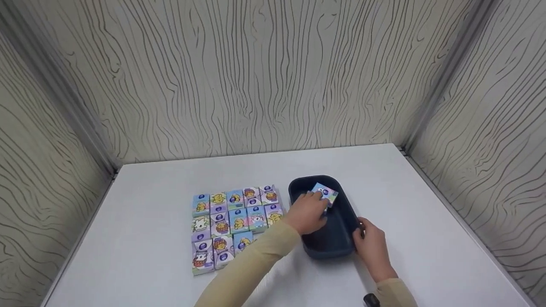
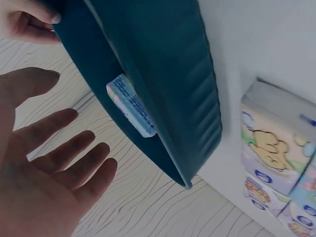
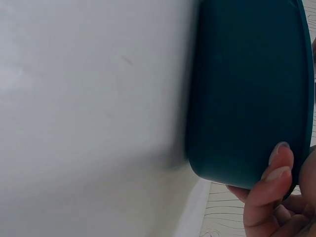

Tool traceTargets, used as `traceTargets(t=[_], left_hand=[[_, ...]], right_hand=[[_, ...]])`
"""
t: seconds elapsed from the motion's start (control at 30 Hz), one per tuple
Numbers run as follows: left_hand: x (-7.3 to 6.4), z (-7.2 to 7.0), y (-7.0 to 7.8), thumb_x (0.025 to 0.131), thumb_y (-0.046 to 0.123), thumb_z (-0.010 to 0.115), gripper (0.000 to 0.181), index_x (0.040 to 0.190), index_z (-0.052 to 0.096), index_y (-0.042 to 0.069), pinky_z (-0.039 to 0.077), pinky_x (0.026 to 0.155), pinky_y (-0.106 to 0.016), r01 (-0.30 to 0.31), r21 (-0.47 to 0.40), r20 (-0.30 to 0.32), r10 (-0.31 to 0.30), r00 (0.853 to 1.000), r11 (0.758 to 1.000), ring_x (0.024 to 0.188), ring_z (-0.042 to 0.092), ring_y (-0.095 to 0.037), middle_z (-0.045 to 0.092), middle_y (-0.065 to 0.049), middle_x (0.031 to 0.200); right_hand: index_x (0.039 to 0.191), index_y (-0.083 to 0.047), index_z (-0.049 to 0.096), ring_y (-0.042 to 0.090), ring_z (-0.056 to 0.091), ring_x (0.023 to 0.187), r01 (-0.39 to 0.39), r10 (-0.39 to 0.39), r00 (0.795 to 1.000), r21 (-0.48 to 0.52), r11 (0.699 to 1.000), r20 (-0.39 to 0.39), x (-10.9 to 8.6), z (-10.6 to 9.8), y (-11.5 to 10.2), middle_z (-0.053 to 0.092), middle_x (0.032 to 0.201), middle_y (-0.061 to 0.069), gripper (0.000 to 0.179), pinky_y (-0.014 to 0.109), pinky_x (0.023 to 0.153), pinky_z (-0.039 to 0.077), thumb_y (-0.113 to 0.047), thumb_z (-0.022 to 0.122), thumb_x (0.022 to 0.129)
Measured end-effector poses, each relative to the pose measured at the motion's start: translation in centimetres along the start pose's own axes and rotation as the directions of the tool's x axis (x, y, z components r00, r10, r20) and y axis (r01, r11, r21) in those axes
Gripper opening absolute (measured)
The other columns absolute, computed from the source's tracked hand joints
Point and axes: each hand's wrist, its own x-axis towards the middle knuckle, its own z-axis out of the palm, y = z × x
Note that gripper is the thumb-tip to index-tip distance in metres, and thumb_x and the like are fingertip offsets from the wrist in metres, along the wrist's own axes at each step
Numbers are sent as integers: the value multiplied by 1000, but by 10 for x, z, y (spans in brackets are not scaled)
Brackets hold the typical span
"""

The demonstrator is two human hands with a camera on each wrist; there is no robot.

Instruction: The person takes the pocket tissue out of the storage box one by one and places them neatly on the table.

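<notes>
A dark blue-green plastic basin [image 1: 335, 241] stands on the table, right of its middle. My left hand [image 1: 308, 213] is over its left side, and in the left wrist view the fingers are spread with nothing between them. Just past the fingertips, inside the basin, a small tissue pack [image 1: 326, 194] with a light blue and pink wrapper lies tilted; part of another shows beneath it. At the near right rim my right hand [image 1: 372, 247] grips the basin, fingers [image 3: 269, 197] curled against the outer wall and the thumb over the edge.
Left of the basin, several cartoon-printed tissue packs [image 1: 220, 225] lie side by side in rows, partly covered by my left sleeve [image 1: 256, 264]. The white table [image 1: 140, 230] is enclosed by wood-grain panels [image 1: 256, 76] at the back and sides.
</notes>
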Motion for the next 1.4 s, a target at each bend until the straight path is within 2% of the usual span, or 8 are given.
traceTargets(t=[0.13,0.33,0.63,0.83,0.97,1.1,1.27,1.4], left_hand=[[15,11,1,88,29,67,46,130,57,13,41,103,-41,46,8,18,-46,999,999,123,50,-22,55,-6,133],[20,27,1,86,26,69,57,139,50,12,44,100,-47,88,34,31,-90,996,996,127,46,-21,47,-6,142],[23,25,6,85,25,69,70,147,38,17,37,106,-45,127,40,155,-132,979,991,136,34,-24,34,-9,151],[25,22,7,79,24,75,78,147,38,21,36,107,-43,135,32,200,-139,970,990,134,37,-22,43,-1,145],[27,22,8,75,24,79,79,144,43,15,44,100,-34,98,54,180,-107,978,994,125,45,-22,47,-1,139],[28,25,8,78,21,78,62,134,54,10,53,81,-26,66,129,114,-81,990,989,116,48,-22,45,-6,134],[30,26,8,91,17,64,32,124,65,18,56,72,-26,81,135,74,-92,993,987,118,47,-25,43,-13,133],[31,29,7,95,10,57,34,125,64,24,57,71,-31,83,159,47,-91,995,984,118,50,-31,48,-18,131]], right_hand=[[120,12,56,23,61,74,26,-26,1000,-19,999,-8,-1,5,-1,65,98,24,33,33,61,52,1,52,89],[117,13,58,19,57,71,55,-55,998,-34,998,4,-4,12,-4,66,91,19,33,33,62,49,2,55,87],[121,12,56,19,59,75,21,-20,1000,-52,998,23,-6,8,-5,66,94,17,36,36,67,52,0,54,88],[122,13,55,22,61,79,13,-12,1000,-53,999,18,-4,6,-5,66,99,22,36,38,70,53,1,54,88],[121,13,55,20,59,75,12,-12,1000,-52,999,6,-3,5,-4,66,96,21,35,36,67,52,1,54,87],[120,12,56,20,58,74,5,-5,1000,-45,999,-1,-2,3,-4,66,95,19,35,35,66,51,1,55,87],[121,11,56,19,58,74,-6,6,1000,-41,999,-1,-1,0,-3,66,94,17,35,33,64,51,1,55,88],[120,11,57,18,57,71,3,-3,1000,-34,999,-11,0,-1,-2,65,92,17,34,30,60,50,1,55,88]])
